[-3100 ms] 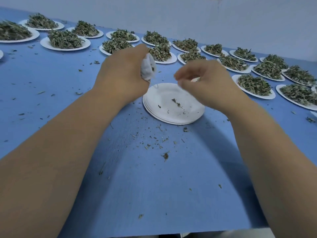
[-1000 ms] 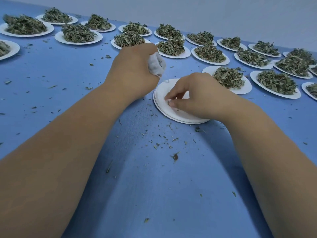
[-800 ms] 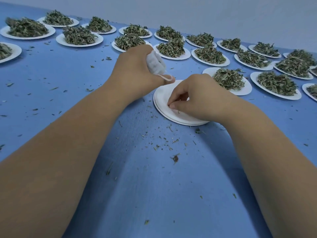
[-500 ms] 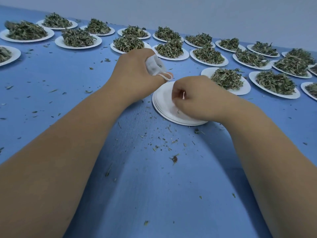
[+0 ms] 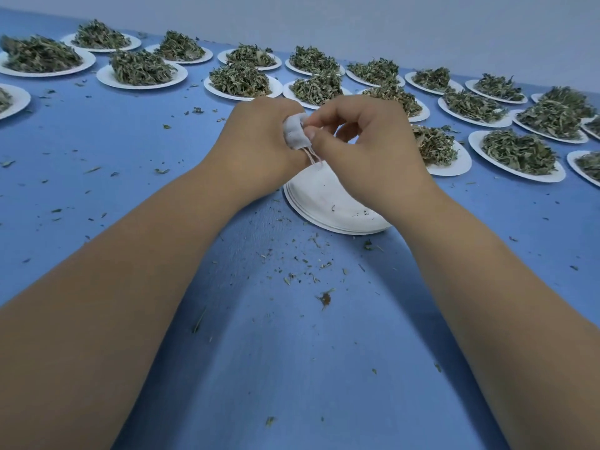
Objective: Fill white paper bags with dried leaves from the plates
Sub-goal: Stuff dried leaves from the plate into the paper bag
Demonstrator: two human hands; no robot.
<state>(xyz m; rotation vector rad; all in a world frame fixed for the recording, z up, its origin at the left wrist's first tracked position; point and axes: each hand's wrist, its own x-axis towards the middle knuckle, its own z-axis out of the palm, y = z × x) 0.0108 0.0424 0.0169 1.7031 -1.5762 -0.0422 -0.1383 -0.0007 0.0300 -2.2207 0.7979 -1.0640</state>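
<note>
Small white bag (image 5: 293, 136) is up off the counter (image 5: 97, 151), betw. both hands, above the far-left edge of an empty plate stack (image 5: 324, 206). The left hand (image 5: 256, 147) is clenched round it, w/ only the bag's right side showing past the knuckles. The right hand (image 5: 367, 144) has fingers curled, thumb & forefinger pinching the bag's top-right edge. Thin strings (image 5: 312, 156) hang from the bag's lower end, betw. the hands. Can't tell how full the bag is. The stack sits on the counter below the right hand, w/ a few leaf bits on it. Leaf crumbs (image 5: 308, 267) lie strewn on the blue counter nr the stack, more off to the left. Behind & to the right: rows of white plates (image 5: 143, 86), each w/ a heap of dried leaves (image 5: 139, 66); one is just right of the right hand, partly hidden by it. Pale wall (image 5: 389, 24) at back.
</note>
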